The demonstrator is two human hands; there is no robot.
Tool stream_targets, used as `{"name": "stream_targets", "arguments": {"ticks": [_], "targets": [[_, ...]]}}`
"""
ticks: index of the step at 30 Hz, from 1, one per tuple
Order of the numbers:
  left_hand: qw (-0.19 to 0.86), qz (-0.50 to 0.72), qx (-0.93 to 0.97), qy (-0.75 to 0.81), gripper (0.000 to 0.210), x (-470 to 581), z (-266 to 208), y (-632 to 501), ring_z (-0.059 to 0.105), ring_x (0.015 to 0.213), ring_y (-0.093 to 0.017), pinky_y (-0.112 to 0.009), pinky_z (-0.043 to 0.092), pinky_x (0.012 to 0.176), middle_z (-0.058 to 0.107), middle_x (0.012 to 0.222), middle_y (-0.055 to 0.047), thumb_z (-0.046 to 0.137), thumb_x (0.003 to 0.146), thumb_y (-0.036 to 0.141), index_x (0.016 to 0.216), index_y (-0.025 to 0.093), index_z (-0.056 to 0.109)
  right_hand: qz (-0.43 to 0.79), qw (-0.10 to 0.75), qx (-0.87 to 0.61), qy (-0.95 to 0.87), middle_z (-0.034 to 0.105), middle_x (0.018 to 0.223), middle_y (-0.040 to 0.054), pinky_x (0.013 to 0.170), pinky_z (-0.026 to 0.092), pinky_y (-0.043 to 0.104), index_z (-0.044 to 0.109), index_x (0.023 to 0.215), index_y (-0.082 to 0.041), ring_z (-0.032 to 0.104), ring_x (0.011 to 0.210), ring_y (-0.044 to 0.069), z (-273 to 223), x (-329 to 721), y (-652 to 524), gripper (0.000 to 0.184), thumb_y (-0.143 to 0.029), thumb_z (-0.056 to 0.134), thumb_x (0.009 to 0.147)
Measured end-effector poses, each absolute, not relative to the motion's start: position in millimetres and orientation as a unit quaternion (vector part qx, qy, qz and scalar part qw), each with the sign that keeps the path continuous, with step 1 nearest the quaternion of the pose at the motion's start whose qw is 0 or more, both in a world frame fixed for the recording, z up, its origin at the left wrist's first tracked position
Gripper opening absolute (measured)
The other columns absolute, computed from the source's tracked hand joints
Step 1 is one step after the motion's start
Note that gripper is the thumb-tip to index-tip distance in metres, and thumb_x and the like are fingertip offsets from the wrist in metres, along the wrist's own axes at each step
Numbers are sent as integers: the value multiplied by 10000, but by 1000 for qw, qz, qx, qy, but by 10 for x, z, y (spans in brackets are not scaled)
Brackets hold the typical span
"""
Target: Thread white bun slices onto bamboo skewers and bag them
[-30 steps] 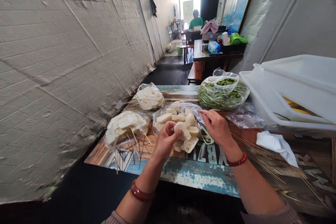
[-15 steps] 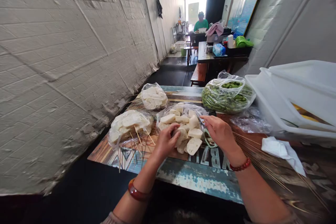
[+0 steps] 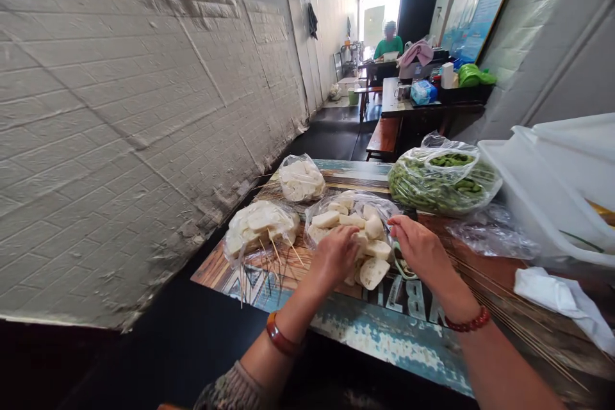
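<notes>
A: With the middle bag as the dial's centre and twelve pointing away from the wearer, how far along is this looking?

B: Partway, I am guessing. White pieces are lying loose in it and spilling toward six. Some are showing pitted, cut-looking faces, so cutting seems done there. No stick is showing in them.

A: And elsewhere?

B: At nine, thin sticks are poking out by the left bag; some pieces may be threaded there. At four, bare sticks are lying unused. The small bag, at ten, is holding more pieces.

A: What are the hands gripping?

B: The left hand, at seven, is curling over the near pieces; its fingertips are hiding, so I cannot tell whether it is pinching one. The right hand, past three, is bunching its fingers narrowly above the scissors; I cannot tell whether it is holding anything.

A: Any writing?

B: Pale letters are showing toward five, seemingly inverted, forming no word I am reading. Toward one, the poster is staying illegible.
</notes>
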State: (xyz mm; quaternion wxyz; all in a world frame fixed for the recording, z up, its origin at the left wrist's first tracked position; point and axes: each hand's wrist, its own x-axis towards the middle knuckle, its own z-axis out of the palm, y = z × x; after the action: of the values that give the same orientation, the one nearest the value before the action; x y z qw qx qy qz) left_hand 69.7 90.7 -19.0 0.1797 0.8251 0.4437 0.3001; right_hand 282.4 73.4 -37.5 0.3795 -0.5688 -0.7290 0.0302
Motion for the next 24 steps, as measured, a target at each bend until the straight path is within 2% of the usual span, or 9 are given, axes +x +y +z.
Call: {"name": "stream_targets", "arguments": {"ticks": [3,5,8,11,15,20,24], "targets": [[119,315,836,434,253,676,-83,966,634,999,-249,-412,511,890,690,1086,-114,584,846,143,1084,196,649,24,374,-566,-734,712,989,99,803,508,320,665,1101,-194,676,891,224,-314,2847,693,333,-267,352,1014],[117,359,822,426,227,599,19,972,632,993,-233,-393,509,884,685,1105,-112,570,877,181,1092,189,645,24,360,-586,-726,712,977,85,800,502,299,670,1168,-215,675,886,214,-266,2868,655,340,-285,371,1021],[169,409,780,443,195,482,158,942,647,841,-184,-298,510,718,704,973,-80,558,907,248,1059,176,656,21,348,-601,-719,713,979,81,816,495,293,648,1246,-223,668,891,212,-215,2903,636,348,-267,390,1016],[234,401,756,462,186,445,163,838,634,736,-153,-255,477,625,714,904,-58,574,900,284,1010,175,676,17,346,-597,-724,697,953,102,827,495,311,623,1270,-167,650,879,219,-203,2924,675,386,-161,354,993],[225,340,793,452,131,482,-64,605,586,670,-141,-249,443,596,672,805,-35,579,889,261,921,177,674,13,353,-585,-730,670,884,112,830,497,331,663,1168,-128,631,872,229,-216,2923,714,391,-89,335,959],[217,304,805,461,126,478,-290,450,572,711,-161,-281,447,667,610,789,-30,569,904,268,945,179,648,-2,338,-605,-721,692,939,96,765,482,291,666,1202,-171,643,860,210,-221,2931,680,349,-175,390,988],[219,321,797,463,118,398,-327,415,558,702,-164,-283,433,666,586,770,-25,550,913,259,912,183,641,19,331,-611,-719,712,911,56,729,459,276,710,984,-203,657,829,192,-211,2909,629,222,-291,506,967]]}}
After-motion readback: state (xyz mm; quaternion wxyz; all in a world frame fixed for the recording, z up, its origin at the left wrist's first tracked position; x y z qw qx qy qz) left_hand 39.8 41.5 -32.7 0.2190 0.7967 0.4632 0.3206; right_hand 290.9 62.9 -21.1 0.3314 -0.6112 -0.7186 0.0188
